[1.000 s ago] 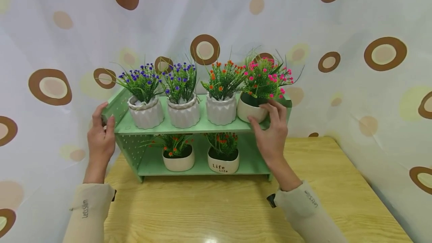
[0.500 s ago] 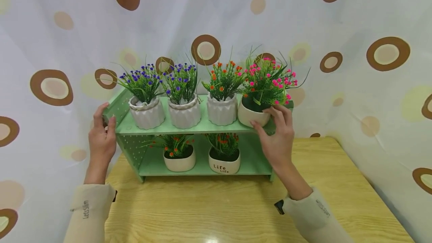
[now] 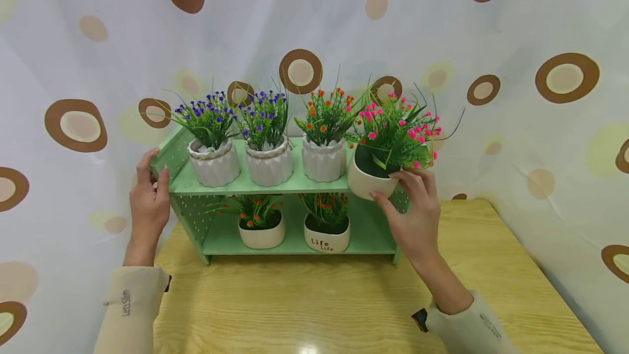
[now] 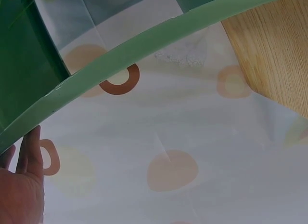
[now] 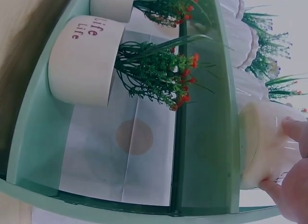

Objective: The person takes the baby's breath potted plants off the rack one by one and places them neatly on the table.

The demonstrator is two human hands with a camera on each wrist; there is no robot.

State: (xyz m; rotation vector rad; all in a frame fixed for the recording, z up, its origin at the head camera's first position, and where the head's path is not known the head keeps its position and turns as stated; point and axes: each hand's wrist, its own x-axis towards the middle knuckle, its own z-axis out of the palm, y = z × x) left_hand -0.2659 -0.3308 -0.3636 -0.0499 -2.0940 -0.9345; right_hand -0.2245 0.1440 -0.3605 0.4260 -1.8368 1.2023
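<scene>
A cream flowerpot [image 3: 366, 182] with pink flowers is held by my right hand [image 3: 417, 217], thumb low on its side and fingers near the rim. The pot leans toward me and overlaps the front edge of the upper board; in the right wrist view this cream pot [image 5: 272, 137] shows its underside. My left hand [image 3: 149, 201] grips the left side panel of a green two-tier shelf [image 3: 223, 242], thumb on the near side. From the left wrist, the fingertips [image 4: 33, 137] meet the green panel edge [image 4: 125, 55].
Along the upper board stand white fluted pots, two with purple flowers [image 3: 211, 113] and one with orange flowers [image 3: 321, 119]. Below are two cream pots, one plain [image 3: 262, 238] and one lettered "Life" [image 3: 326, 241]. The shelf stands on a wooden table [image 3: 295, 305] before a patterned curtain [image 3: 344, 31].
My right hand has drawn the pink-flowered pot forward and rightward to the upper board's front edge, tipping it toward me. The left hand stays on the side panel.
</scene>
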